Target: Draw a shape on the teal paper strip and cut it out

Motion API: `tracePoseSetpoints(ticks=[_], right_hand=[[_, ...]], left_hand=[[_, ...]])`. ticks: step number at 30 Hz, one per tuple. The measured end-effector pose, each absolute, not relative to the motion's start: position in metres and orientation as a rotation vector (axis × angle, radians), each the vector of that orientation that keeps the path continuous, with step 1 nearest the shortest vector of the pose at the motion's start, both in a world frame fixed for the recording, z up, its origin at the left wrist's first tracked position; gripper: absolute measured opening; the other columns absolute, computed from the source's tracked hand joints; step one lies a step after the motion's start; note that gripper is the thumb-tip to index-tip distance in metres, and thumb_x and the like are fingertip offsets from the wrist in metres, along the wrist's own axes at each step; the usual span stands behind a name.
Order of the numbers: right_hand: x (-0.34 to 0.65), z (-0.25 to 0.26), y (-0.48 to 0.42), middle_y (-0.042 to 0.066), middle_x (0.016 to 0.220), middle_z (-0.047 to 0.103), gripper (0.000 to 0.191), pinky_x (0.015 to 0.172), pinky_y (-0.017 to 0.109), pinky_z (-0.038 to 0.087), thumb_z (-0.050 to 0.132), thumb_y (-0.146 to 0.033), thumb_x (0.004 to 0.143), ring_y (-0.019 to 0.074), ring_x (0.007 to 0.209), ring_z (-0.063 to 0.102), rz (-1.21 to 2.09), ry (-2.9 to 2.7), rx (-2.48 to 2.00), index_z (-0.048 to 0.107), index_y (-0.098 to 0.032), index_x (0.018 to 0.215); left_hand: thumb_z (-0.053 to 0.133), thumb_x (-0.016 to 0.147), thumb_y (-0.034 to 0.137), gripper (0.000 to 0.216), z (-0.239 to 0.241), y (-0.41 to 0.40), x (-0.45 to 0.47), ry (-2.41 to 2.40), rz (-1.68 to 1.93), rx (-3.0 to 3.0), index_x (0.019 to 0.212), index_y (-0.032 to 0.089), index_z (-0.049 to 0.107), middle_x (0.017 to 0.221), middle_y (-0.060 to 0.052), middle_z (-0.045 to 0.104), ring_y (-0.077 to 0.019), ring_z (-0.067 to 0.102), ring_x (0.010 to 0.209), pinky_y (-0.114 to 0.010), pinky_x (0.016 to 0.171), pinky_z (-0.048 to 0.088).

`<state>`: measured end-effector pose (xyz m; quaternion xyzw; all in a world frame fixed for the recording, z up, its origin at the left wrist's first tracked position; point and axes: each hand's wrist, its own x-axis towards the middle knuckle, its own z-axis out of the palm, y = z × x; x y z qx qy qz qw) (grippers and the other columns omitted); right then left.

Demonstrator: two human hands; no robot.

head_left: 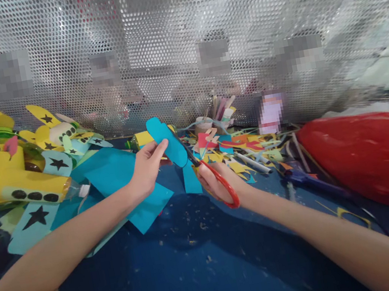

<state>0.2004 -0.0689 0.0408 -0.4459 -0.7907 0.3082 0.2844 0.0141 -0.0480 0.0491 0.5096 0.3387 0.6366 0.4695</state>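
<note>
My left hand (pixel 149 166) pinches a rounded piece of blue paper (pixel 165 140) and holds it upright above the dark blue table (pixel 187 272). My right hand (pixel 213 182) grips red-handled scissors (pixel 219 181), whose blades reach up into the blue paper's right edge. A strip of the same blue paper (pixel 190 176) hangs down between the two hands. Larger blue sheets (pixel 117 176) lie flat under my left wrist.
Yellow paper aeroplanes with black stars (pixel 8 180) crowd the left side. Coloured paper scraps (pixel 251 148) and a cup of strips (pixel 212 119) lie behind the hands. A red plastic bag (pixel 372 154) fills the right. A perforated metal screen (pixel 176 43) stands behind, with several people beyond it.
</note>
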Motion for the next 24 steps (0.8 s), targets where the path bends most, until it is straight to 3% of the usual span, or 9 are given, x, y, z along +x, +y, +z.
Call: tracePoseSetpoints(ticks=[11, 16, 19, 24], right_hand=[[0.2, 0.0439, -0.0674, -0.001, 0.038, 0.039, 0.054, 0.038, 0.027, 0.035, 0.034, -0.063, 0.087, 0.0118, 0.035, 0.042, 0.824, -2.092, -1.293, 0.031, -0.024, 0.05], [0.2008, 0.0449, -0.0656, 0.007, 0.052, 0.061, 0.063, 0.058, 0.032, 0.052, 0.024, -0.069, 0.087, 0.0179, 0.052, 0.062, 0.983, -2.175, -1.178, 0.044, -0.023, 0.05], [0.2017, 0.0464, -0.0654, 0.009, 0.062, 0.067, 0.069, 0.068, 0.036, 0.055, 0.02, -0.072, 0.086, 0.0213, 0.062, 0.067, 0.977, -2.229, -1.112, 0.056, -0.022, 0.055], [0.2026, 0.0489, -0.0666, 0.01, 0.067, 0.068, 0.07, 0.071, 0.037, 0.055, 0.018, -0.07, 0.088, 0.022, 0.067, 0.068, 0.913, -2.267, -1.088, 0.06, -0.022, 0.059]], left_hand=[[0.069, 0.074, 0.047, 0.029, 0.0551, -0.0502, 0.0159, 0.789, 1.584, 1.162, 0.07, 0.019, 0.063, 0.068, -0.001, 0.068, -0.0165, 0.064, 0.066, -0.028, 0.06, 0.051], [0.07, 0.074, 0.047, 0.03, 0.0495, -0.0461, 0.0146, 0.824, 1.59, 1.186, 0.068, 0.019, 0.062, 0.065, 0.0, 0.065, -0.0137, 0.06, 0.061, -0.026, 0.059, 0.05], [0.07, 0.075, 0.047, 0.032, 0.0463, -0.0449, 0.0141, 0.843, 1.597, 1.181, 0.064, 0.019, 0.059, 0.063, 0.001, 0.062, -0.012, 0.057, 0.057, -0.025, 0.056, 0.049], [0.071, 0.074, 0.047, 0.033, 0.0473, -0.0481, 0.0164, 0.871, 1.576, 1.203, 0.063, 0.018, 0.059, 0.06, 0.001, 0.06, -0.0114, 0.054, 0.055, -0.025, 0.055, 0.047]])
